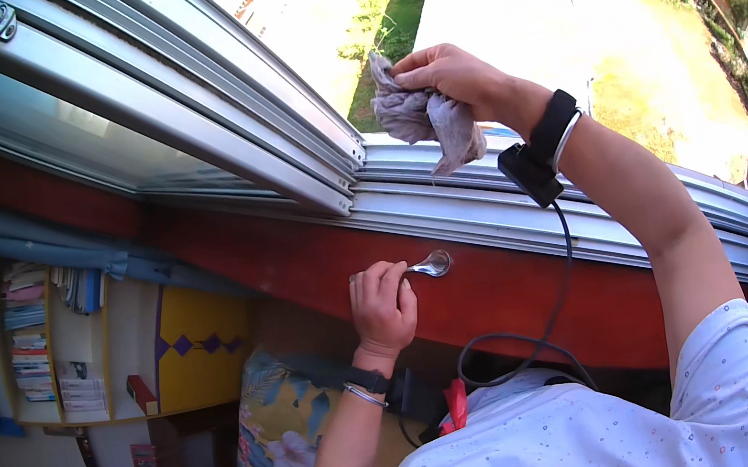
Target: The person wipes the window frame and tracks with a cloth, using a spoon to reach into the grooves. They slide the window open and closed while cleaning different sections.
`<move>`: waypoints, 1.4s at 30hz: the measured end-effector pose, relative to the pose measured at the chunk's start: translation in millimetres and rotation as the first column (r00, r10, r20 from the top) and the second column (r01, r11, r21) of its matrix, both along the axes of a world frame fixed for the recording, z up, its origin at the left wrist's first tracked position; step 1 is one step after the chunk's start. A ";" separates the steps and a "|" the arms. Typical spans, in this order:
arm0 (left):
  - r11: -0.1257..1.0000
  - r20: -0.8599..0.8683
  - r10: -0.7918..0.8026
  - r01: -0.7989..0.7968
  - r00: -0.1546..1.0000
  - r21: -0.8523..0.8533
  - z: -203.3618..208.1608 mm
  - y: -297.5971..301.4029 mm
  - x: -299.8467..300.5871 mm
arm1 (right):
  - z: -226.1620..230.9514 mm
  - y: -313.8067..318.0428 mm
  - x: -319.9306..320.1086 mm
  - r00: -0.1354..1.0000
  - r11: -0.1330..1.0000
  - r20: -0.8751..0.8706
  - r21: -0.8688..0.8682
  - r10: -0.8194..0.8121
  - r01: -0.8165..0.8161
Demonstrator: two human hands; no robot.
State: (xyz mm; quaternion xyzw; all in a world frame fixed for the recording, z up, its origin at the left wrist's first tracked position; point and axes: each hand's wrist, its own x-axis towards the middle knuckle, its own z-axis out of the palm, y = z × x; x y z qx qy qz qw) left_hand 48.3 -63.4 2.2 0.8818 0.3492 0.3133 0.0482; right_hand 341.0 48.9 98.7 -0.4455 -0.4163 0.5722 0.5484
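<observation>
My right hand (447, 77) pinches a crumpled greyish-purple cloth (419, 115) and holds it up over the outer side of the window track (467, 205). The cloth hangs down in folds from my fingers. Lower and to the left, my left hand (383, 307) is closed round the handle of a metal spoon (435, 264). The spoon's bowl points right, over the dark red sill (330, 264); most of its handle is hidden in my fist.
A silver sliding window frame (181, 108) stands at the upper left. A black cable (562, 292) loops from my right wrist device (529, 173) towards my body. Behind on the left are bookshelves (51, 340) and a flowered bedcover (278, 431). Outside lies a bright yard (652, 86).
</observation>
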 end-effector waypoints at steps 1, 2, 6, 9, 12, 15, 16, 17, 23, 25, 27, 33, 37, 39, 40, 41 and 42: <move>1.000 0.000 0.000 0.000 1.000 0.006 1.1 -0.5 -0.2 | 18.6 -4.3 17.1 1.000 0.998 0.001 0.068 -0.017 0.017; 1.000 -0.003 0.003 -0.003 1.000 0.010 0.8 -0.3 -1.3 | 34.7 -9.6 30.6 1.000 0.991 -0.002 0.134 -0.031 0.031; 1.000 0.006 -0.026 0.026 1.000 0.016 3.7 -1.2 7.0 | 32.7 -19.7 122.4 0.802 0.996 0.591 0.040 -0.085 0.077; 1.000 0.026 -0.016 0.015 1.000 0.019 0.8 7.0 12.9 | 17.2 -13.8 135.1 0.484 0.943 0.813 0.237 -0.323 0.232; 1.000 0.014 0.005 -0.005 1.000 -0.001 2.3 -4.5 -0.8 | 33.7 -17.2 67.7 0.670 0.963 0.697 0.249 -0.255 0.106; 1.000 0.032 -0.001 0.001 0.999 0.018 1.6 -0.3 1.5 | 18.8 -5.7 11.5 0.614 0.957 0.758 0.290 -0.220 -0.016; 1.000 0.042 0.005 -0.005 0.999 0.014 0.7 -2.1 1.1 | 14.4 -4.5 -6.7 0.624 0.955 0.756 0.291 -0.197 -0.050; 1.000 0.045 0.011 -0.011 0.999 0.012 0.6 -3.0 1.1 | 10.3 -3.5 -24.9 0.615 0.943 0.762 0.322 -0.204 -0.085; 1.000 0.068 0.002 -0.002 0.998 -0.007 1.0 -2.2 4.5 | -55.5 -3.7 -114.1 0.211 0.868 0.968 0.220 -0.138 -0.445; 1.000 0.082 -0.001 0.001 0.997 -0.001 1.4 -4.0 4.0 | -57.1 -11.3 -123.7 0.171 0.852 0.965 0.255 -0.197 -0.456; 1.000 0.082 0.002 -0.003 0.997 0.003 2.7 0.4 5.1 | -56.9 -11.4 -118.6 0.157 0.874 0.976 0.208 -0.153 -0.440; 1.000 0.083 0.015 -0.016 0.996 0.013 -0.9 0.2 0.3 | -44.7 -39.3 -75.5 0.129 0.821 0.991 0.060 0.017 -0.568; 0.999 0.084 0.008 -0.011 0.996 0.035 0.6 0.2 1.7 | -39.6 -37.5 -59.1 0.303 0.879 0.946 0.048 0.112 -0.475; 0.999 0.098 0.013 -0.017 0.995 0.035 -1.0 -0.2 -0.7 | -28.9 -29.6 -72.4 0.587 0.954 0.807 0.123 0.065 -0.274; 0.999 0.109 0.004 -0.008 0.994 0.034 -1.7 -0.4 1.4 | -30.1 -20.7 -76.5 0.559 0.911 0.826 0.284 -0.074 -0.298; 0.999 0.113 -0.003 -0.001 0.994 0.032 -2.2 -0.5 3.1 | -34.4 -16.4 -85.4 0.574 0.891 0.813 0.328 -0.097 -0.313; 1.000 0.110 -0.005 0.002 0.994 0.027 -2.2 -0.8 2.6 | -39.6 -12.0 -96.6 0.590 0.869 0.799 0.369 -0.117 -0.329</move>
